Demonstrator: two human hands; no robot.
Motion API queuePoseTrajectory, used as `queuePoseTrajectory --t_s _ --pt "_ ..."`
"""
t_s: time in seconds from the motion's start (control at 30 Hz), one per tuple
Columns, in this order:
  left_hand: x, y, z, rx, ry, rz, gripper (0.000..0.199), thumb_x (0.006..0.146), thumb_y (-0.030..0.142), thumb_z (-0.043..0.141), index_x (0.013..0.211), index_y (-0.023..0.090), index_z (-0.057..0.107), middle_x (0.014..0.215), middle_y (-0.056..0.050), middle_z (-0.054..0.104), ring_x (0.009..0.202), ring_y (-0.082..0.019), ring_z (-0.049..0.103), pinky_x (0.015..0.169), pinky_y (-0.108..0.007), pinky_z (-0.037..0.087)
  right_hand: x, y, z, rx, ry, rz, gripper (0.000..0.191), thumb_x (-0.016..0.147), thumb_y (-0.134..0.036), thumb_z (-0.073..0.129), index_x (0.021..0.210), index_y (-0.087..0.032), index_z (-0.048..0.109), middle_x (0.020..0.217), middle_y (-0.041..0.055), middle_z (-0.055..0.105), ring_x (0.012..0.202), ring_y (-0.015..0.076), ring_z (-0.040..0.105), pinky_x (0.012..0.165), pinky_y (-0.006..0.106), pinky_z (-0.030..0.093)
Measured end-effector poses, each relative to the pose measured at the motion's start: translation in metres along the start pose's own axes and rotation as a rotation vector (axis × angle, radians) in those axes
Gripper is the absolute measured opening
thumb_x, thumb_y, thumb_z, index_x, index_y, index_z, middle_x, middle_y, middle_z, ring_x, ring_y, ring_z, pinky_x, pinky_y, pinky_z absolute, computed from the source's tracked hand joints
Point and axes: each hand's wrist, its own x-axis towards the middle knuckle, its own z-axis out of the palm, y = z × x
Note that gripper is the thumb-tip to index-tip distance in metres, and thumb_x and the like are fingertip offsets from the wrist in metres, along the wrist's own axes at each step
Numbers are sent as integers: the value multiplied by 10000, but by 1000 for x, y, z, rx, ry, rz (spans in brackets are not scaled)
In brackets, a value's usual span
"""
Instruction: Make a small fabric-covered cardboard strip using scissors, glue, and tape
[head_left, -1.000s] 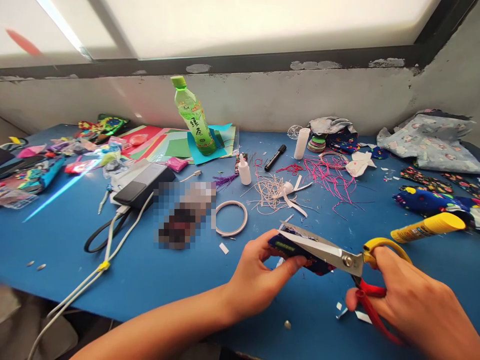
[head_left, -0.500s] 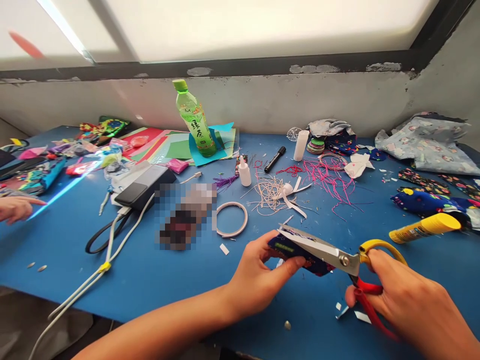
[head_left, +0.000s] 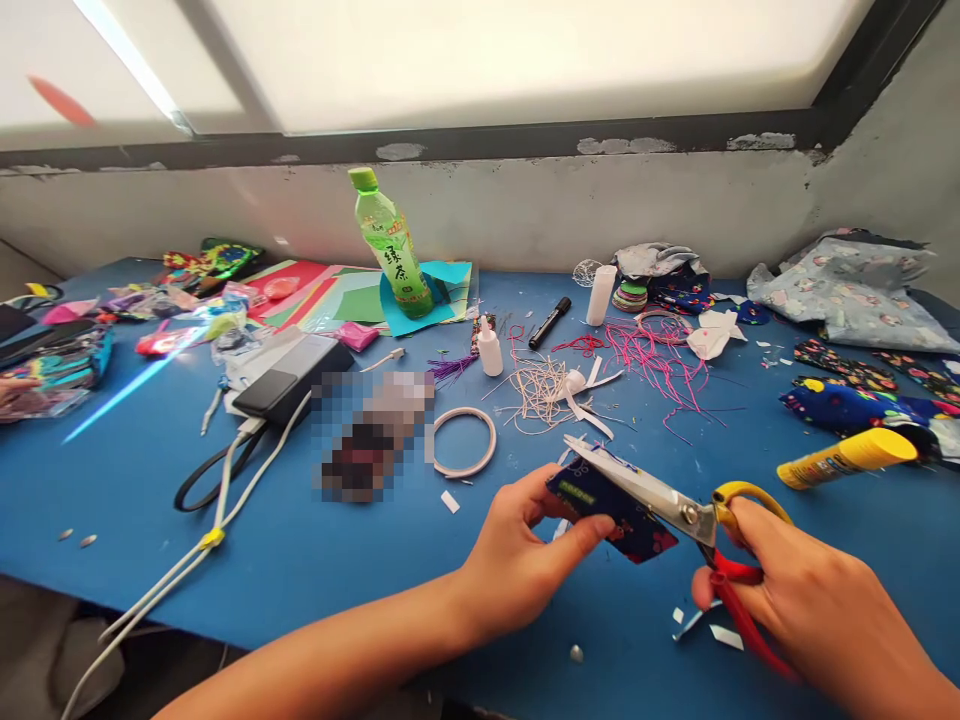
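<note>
Between the thumb and fingers of my left hand (head_left: 525, 555) is a dark blue patterned piece of fabric (head_left: 619, 515) with a small green label. My right hand (head_left: 795, 580) grips the scissors (head_left: 686, 512), which have one yellow and one red handle. Their blades lie along the upper edge of the fabric, tips pointing up and left, nearly together. Whether fabric sits between the blades is hard to make out. White scraps (head_left: 726, 637) lie on the table below the scissors, and a roll of tape (head_left: 465, 442) rests left of the fabric.
A yellow glue stick (head_left: 847, 458) lies at the right. Behind my hands are tangled cords (head_left: 544, 390), a small white bottle (head_left: 490, 350) and a black marker (head_left: 550, 322). A green tea bottle (head_left: 394, 250) stands farther back. A power bank with cables (head_left: 292, 378) and another person's hand (head_left: 15, 393) are leftward.
The fabric and scissors have shifted slightly, and more of the fabric's patterned face shows. At the far left, the other person's hand has drawn back toward a colourful packet.
</note>
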Motion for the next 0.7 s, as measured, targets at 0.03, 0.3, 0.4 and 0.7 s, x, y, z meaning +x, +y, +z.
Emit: queuePoseTrajectory --t_s 0.03,0.3,0.4,0.7 --pt "0 0 0 0 5 -2 194 761 289 735 878 145 680 846 -78 761 801 -201 713 762 -281 559 2 -1 0 40 -11 6 243 939 -476 420 812 -269 403 562 -54 604 411 155 617 333 237 402" --pt "-3 -1 -1 38 -10 82 139 786 263 726 861 153 684 822 -53 750 767 -175 685 733 -261 549 8 -8 -6 238 -103 97 150 722 -259 516 757 -286 372 543 -62 605 365 151 560 322 239 420" --pt "-2 -4 -1 96 -9 145 121 803 247 714 865 147 687 822 -54 747 774 -178 683 751 -268 547 6 -8 -6 221 -101 116 201 705 -319 561 802 -279 389 580 -48 618 380 169 565 338 269 445" --pt "-2 -7 -2 157 -4 214 77 820 213 698 861 151 680 798 -42 746 749 -169 684 743 -263 543 3 -5 -7 246 -65 85 124 825 -318 486 752 -288 391 541 -67 580 369 146 547 343 248 426"
